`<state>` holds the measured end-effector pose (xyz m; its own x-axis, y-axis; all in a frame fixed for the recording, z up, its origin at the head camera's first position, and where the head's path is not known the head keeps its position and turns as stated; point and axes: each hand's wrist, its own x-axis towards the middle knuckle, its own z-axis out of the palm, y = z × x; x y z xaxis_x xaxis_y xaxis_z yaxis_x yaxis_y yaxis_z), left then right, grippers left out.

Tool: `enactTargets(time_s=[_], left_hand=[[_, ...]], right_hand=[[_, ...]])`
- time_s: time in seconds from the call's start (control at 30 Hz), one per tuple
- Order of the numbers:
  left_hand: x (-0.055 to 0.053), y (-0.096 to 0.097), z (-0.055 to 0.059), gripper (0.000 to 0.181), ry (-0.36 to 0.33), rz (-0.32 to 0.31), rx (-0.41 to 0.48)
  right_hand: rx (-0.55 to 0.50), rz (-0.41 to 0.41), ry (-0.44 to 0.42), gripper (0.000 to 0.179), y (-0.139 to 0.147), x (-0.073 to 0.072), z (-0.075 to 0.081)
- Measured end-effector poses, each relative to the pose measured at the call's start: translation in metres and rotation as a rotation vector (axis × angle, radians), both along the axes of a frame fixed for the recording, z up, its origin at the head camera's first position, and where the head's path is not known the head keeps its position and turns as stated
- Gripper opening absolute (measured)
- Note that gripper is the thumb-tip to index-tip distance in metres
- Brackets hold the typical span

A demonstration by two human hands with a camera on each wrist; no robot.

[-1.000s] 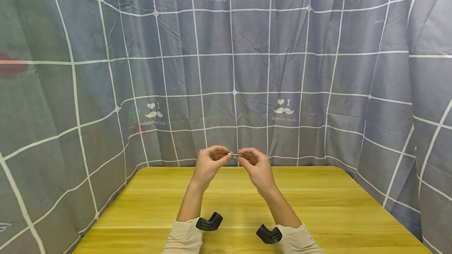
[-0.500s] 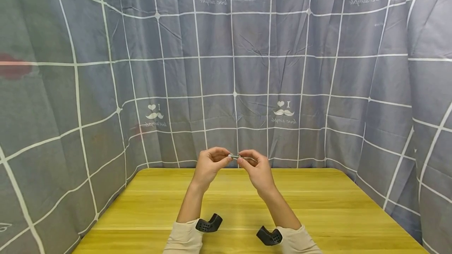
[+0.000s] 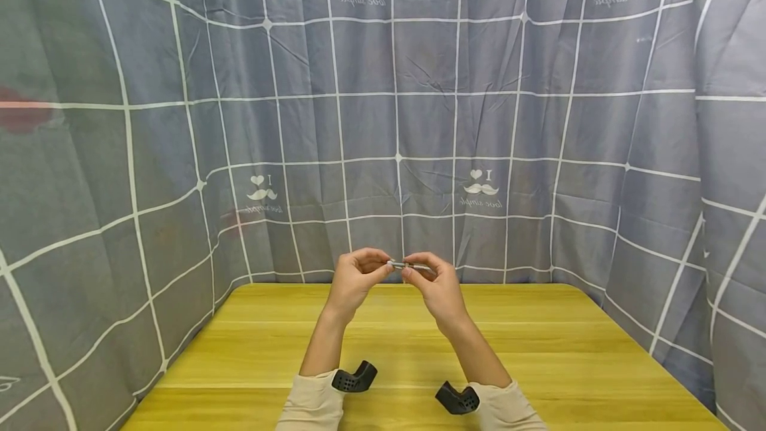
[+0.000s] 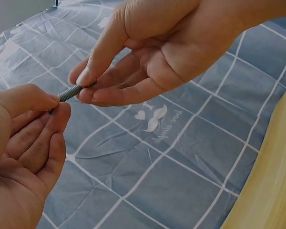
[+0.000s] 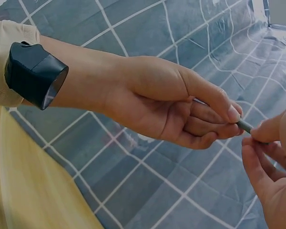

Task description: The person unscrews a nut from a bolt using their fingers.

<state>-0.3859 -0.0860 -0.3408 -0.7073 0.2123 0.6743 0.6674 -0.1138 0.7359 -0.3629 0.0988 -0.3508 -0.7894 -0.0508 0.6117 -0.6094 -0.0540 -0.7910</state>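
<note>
A thin, grey-green threaded bolt is held in the air over the far edge of the table. My left hand pinches its left end between thumb and fingertip. At the other end, my right hand pinches it with thumb and index finger. The left wrist view shows the threads of the bolt between the two sets of fingertips. In the right wrist view only a short stretch of the bolt is visible. Fingertips cover both of its ends, so any head or nut there cannot be made out.
Below the arms lies a yellow wood-grain table. A grey checked curtain hangs behind it and along both sides. Black camera mounts sit on the left cuff and the right cuff.
My right thumb and index finger have shifted slightly round their end of the bolt, and the bolt's angle differs a little. My left hand stays almost where it was.
</note>
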Motion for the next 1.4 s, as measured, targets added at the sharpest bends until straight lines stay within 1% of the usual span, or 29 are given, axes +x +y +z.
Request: enactTargets(time_s=[0.1,0.2,0.33,0.47,0.6,0.67,0.83,0.93,1.03,1.13,1.27,1.4], left_hand=[[0.0009,-0.0001,0.0007,0.013,-0.001,-0.007,0.001],[0.0008,0.0003,0.0009,0.013,-0.003,-0.010,0.005],[0.0005,0.0010,0.0009,0.013,-0.004,0.001,0.001],[0.0009,0.0007,0.0008,0.013,0.000,0.004,0.004],[0.0011,0.0006,0.0009,0.013,0.002,0.003,0.002],[0.0010,0.0006,0.0010,0.013,0.004,0.005,0.000],[0.0001,0.0005,0.0009,0.013,0.005,0.006,0.005],[-0.0004,0.0000,0.0007,0.013,0.007,0.003,0.004],[-0.0004,-0.0006,0.0006,0.014,0.009,0.004,0.002],[-0.0006,-0.0005,0.0006,0.014,0.009,0.005,0.002],[-0.0006,0.0003,0.0004,0.014,0.006,0.006,0.008],[-0.0004,0.0001,0.0002,0.013,0.001,-0.001,0.011]], right_hand=[[-0.002,-0.011,-0.004,0.020,0.0001,0.0006,0.0005],[-0.014,-0.020,-0.030,0.024,-0.0003,0.0006,0.0011],[-0.020,-0.040,-0.044,0.021,-0.0009,0.0002,0.0012],[-0.010,-0.042,-0.022,0.014,-0.0007,0.0002,0.0012],[-0.011,-0.041,-0.012,0.023,-0.0012,0.0014,0.0017],[-0.014,-0.044,-0.023,0.024,-0.0017,0.0014,0.0021],[-0.013,-0.043,-0.047,0.019,-0.0022,0.0001,0.0020],[-0.012,-0.032,-0.036,0.015,-0.0020,0.0004,0.0021],[-0.013,-0.024,-0.019,0.019,-0.0020,0.0013,0.0025],[-0.012,-0.031,-0.023,0.023,-0.0021,0.0014,0.0026],[-0.017,-0.039,-0.043,0.021,-0.0020,0.0009,0.0021],[-0.020,-0.036,-0.019,0.016,-0.0012,0.0008,0.0017]])
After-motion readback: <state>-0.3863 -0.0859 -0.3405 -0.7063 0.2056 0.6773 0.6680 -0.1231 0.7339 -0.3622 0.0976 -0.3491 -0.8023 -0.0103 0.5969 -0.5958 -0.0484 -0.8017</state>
